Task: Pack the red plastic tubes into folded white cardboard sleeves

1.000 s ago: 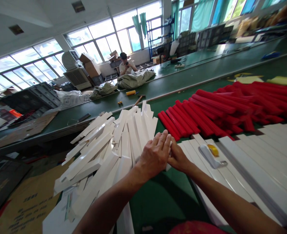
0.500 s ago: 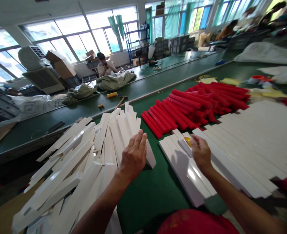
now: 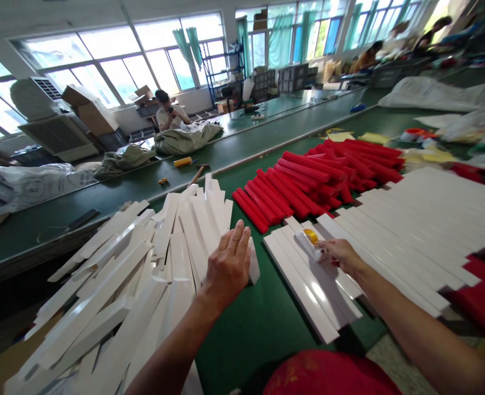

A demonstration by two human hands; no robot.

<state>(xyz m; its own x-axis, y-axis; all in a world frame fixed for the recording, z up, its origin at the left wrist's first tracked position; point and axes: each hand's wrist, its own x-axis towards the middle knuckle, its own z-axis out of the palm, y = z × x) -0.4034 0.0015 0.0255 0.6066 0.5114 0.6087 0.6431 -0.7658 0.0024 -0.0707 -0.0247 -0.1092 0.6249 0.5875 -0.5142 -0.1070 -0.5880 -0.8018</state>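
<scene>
My left hand lies with its fingers extended on the right edge of a loose heap of white strips. My right hand is closed at the near end of a small white piece with a yellow roll on it, probably a tape holder. That piece rests over a row of white strips laid side by side. Behind the row, red ribbed tubes are piled on the green table.
More white strips spread to the right. Across the table are a yellow roll, a hammer and a green cloth bag. A person sits beyond; other people are at the back right.
My right hand has shifted back from the yellow roll, showing more of it. My left hand stays at the white heap. The view has turned slightly to the right.
</scene>
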